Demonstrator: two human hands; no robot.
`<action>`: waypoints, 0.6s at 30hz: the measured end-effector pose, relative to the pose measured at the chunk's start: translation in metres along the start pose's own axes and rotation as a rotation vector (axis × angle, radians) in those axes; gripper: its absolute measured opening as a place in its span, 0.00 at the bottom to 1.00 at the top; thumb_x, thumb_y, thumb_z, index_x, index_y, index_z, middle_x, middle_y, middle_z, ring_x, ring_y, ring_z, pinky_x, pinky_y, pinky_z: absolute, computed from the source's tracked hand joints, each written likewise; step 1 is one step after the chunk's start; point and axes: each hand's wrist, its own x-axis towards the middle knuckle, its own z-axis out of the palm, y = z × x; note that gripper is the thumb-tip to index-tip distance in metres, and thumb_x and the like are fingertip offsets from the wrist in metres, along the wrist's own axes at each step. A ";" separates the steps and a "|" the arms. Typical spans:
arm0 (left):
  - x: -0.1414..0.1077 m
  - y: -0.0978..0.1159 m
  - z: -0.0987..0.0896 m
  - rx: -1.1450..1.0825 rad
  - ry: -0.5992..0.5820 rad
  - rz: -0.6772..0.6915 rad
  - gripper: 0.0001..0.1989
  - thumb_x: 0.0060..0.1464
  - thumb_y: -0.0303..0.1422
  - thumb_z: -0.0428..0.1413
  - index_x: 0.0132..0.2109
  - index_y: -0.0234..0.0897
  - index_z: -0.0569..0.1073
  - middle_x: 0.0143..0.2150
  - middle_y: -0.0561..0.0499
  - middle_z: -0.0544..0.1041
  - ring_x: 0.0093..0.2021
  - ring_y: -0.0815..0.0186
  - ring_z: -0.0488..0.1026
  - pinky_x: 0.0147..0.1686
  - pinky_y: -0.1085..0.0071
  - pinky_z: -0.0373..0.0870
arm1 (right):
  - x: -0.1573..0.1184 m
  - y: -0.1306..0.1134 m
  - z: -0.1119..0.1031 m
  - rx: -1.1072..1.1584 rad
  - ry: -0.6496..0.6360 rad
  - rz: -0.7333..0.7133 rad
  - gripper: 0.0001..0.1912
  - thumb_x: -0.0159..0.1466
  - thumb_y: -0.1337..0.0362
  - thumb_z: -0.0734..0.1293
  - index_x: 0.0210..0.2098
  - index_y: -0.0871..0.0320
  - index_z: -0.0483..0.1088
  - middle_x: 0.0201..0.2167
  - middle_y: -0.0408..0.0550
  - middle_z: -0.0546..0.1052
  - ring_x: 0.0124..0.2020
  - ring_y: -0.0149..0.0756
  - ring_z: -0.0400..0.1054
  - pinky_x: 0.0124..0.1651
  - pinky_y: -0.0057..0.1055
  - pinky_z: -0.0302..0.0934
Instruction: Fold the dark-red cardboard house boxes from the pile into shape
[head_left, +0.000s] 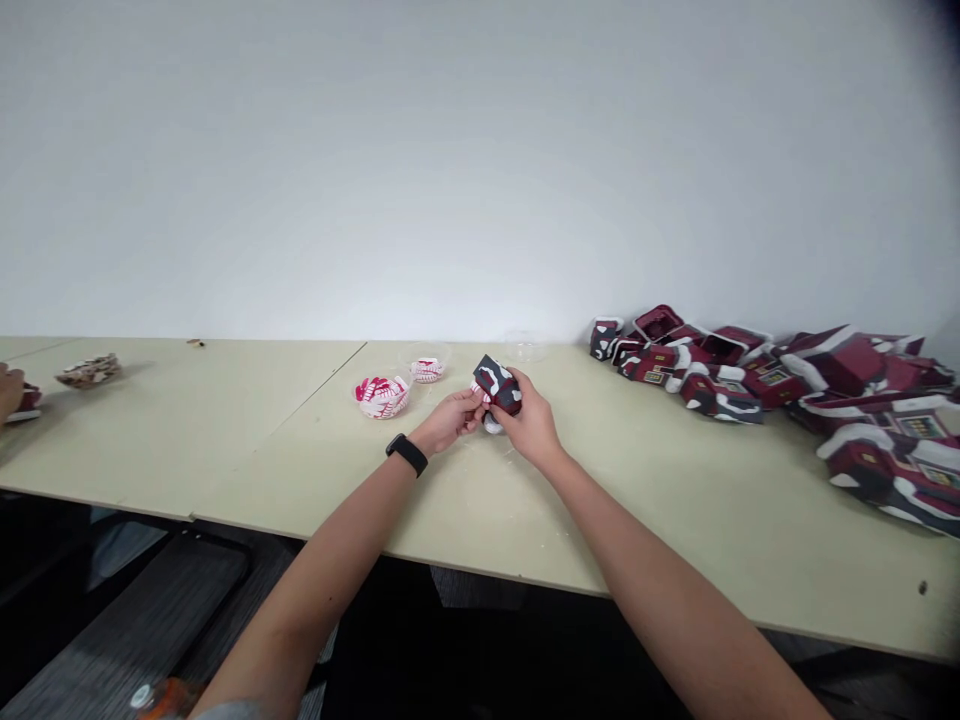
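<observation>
Bare forearms (330, 560) stretch over the counter (255, 440) to a small maroon-and-grey piece (508, 396) held above it. The right hand (531, 412) curls its fingers round the right side; the left hand (451, 420) pinches a red-and-white striped bit (478, 389) beside it. The piece looks light and stiff, probably not slippery, though its edges might dent; its side walls seem the best hold. Fingers cover much of the striped bit, so whether it joins the piece cannot be told; the whitish thing (493, 424) underneath is unclear.
</observation>
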 end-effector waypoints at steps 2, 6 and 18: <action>0.000 0.000 0.000 0.003 0.003 -0.012 0.25 0.52 0.53 0.66 0.35 0.34 0.71 0.26 0.57 0.65 0.21 0.76 0.56 0.21 0.74 0.44 | 0.000 -0.001 -0.001 -0.007 -0.002 -0.013 0.35 0.61 0.61 0.69 0.67 0.57 0.64 0.57 0.58 0.79 0.51 0.50 0.76 0.58 0.47 0.69; 0.000 -0.001 -0.002 0.010 0.001 -0.015 0.24 0.53 0.52 0.66 0.35 0.34 0.71 0.26 0.57 0.64 0.21 0.76 0.56 0.21 0.75 0.46 | -0.001 0.000 -0.001 -0.028 -0.014 -0.033 0.34 0.62 0.62 0.68 0.68 0.57 0.63 0.59 0.58 0.78 0.53 0.49 0.76 0.59 0.46 0.68; 0.002 -0.004 -0.005 0.074 0.001 -0.006 0.26 0.54 0.55 0.65 0.35 0.34 0.71 0.27 0.56 0.65 0.22 0.76 0.57 0.22 0.76 0.48 | 0.000 0.000 -0.001 -0.065 -0.023 -0.059 0.35 0.62 0.63 0.68 0.68 0.59 0.62 0.60 0.60 0.77 0.55 0.51 0.74 0.59 0.47 0.68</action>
